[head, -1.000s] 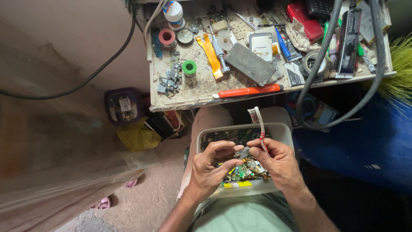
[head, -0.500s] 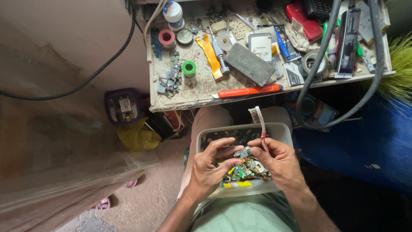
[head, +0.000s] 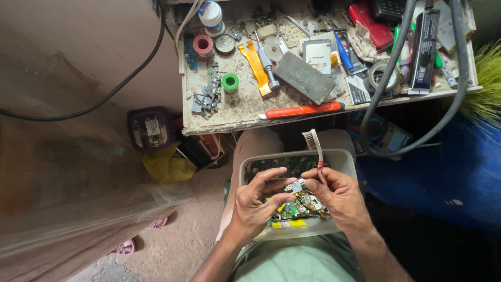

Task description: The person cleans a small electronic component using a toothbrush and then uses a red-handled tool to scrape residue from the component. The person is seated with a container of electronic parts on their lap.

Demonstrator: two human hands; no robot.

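My left hand and my right hand meet over a pale plastic tub resting on my lap. Both pinch a small metallic electronic part between their fingertips. My right hand also holds a toothbrush with a white and red handle, its bristle head pointing up and away. The tub holds several small green circuit boards and scraps.
A cluttered workbench stands ahead with an orange-handled tool at its front edge, a grey slab, tape rolls, a screwdriver and a white bottle. Thick black cables hang at right. A purple device and yellow bag lie on the floor.
My fingers have shifted slightly on the small part; the toothbrush stays upright in my right hand. Nothing else has moved.
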